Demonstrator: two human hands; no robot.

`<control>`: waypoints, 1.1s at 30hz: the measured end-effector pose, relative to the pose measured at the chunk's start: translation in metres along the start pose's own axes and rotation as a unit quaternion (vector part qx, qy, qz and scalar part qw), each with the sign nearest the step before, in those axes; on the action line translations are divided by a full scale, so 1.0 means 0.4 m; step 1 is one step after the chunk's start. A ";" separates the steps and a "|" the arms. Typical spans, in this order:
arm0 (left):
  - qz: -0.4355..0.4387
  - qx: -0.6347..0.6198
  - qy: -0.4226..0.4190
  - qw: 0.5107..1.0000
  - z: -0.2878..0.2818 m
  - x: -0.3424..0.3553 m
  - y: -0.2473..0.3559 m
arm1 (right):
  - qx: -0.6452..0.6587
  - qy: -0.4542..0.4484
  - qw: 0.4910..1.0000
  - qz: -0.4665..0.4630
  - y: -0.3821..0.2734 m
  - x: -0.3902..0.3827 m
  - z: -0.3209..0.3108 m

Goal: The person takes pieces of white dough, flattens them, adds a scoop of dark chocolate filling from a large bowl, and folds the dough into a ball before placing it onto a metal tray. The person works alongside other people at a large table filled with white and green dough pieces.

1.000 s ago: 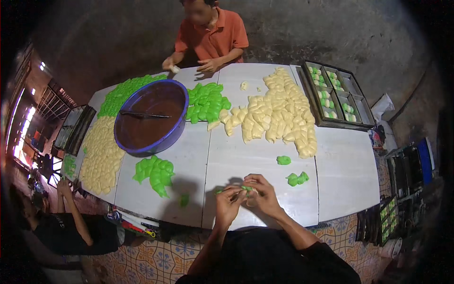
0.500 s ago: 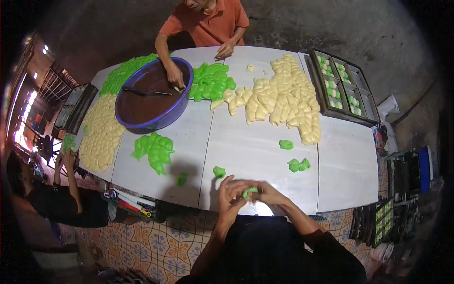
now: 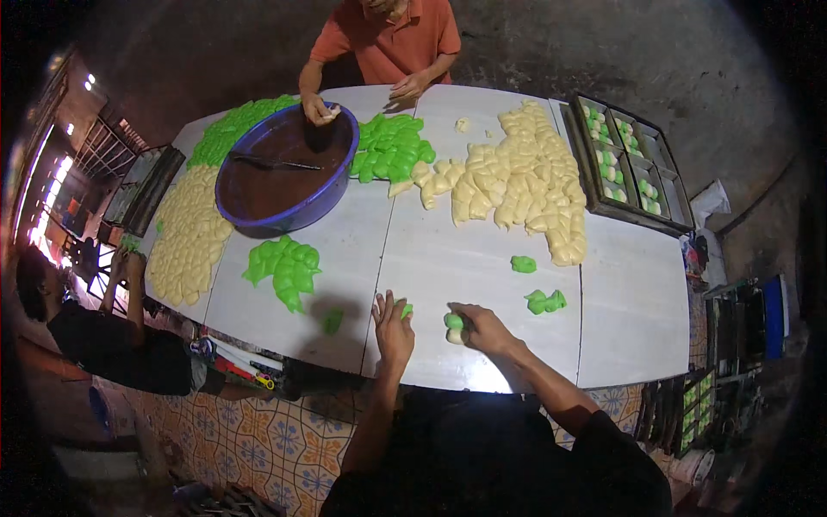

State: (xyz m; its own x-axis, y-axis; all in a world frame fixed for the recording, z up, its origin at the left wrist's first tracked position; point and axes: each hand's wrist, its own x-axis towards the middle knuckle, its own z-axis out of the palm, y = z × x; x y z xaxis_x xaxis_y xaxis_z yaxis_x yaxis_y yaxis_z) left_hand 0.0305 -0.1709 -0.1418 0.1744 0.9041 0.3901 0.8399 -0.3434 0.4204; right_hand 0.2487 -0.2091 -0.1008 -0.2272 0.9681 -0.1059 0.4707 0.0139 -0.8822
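My right hand (image 3: 485, 331), low over the near middle of the white table, is closed on green and cream dough (image 3: 454, 324), a green lump above a pale one. To its left my left hand (image 3: 394, 334) is open with its fingers stretched forward. A small green dough piece (image 3: 407, 310) shows at its fingertips; whether they touch it I cannot tell. Farther left lie a single green lump (image 3: 332, 321) and a cluster of green dough pieces (image 3: 284, 269). Right of my hands sit two more green bits, an upper lump (image 3: 523, 264) and a lower one (image 3: 546, 301).
A purple basin (image 3: 332, 194) with brown contents and a stick stands at the left. Cream dough (image 3: 517, 177) spreads over the far right, beside a compartmented tray (image 3: 594, 194) of green-and-cream pieces. A person in orange (image 3: 388, 39) works opposite; another person (image 3: 121, 362) is at left.
My hands, earlier together around a green piece, have moved apart. The right now has green and cream dough; the left reaches to the green piece. The person opposite has lifted a hand from the basin.
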 end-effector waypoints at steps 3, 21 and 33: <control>-0.169 -0.296 -0.014 0.940 -0.041 0.024 0.041 | -0.113 0.079 0.990 -0.031 -0.052 -0.002 -0.010; -0.263 -0.639 -0.084 0.718 -0.142 0.046 0.216 | 0.138 0.105 0.966 -0.193 -0.193 0.066 -0.027; -0.133 -0.760 -0.117 0.625 -0.244 0.582 -0.125 | 0.542 -0.035 0.836 -0.076 -0.141 0.166 -0.013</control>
State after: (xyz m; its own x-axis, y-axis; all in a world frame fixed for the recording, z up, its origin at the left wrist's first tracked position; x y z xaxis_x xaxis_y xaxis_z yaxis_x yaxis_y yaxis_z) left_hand -0.0209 0.0318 0.0079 0.3526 0.9319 0.0850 -0.5722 0.1429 0.8076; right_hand 0.2113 -0.1445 -0.0555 -0.2820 0.9580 0.0530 -0.6097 -0.1363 -0.7809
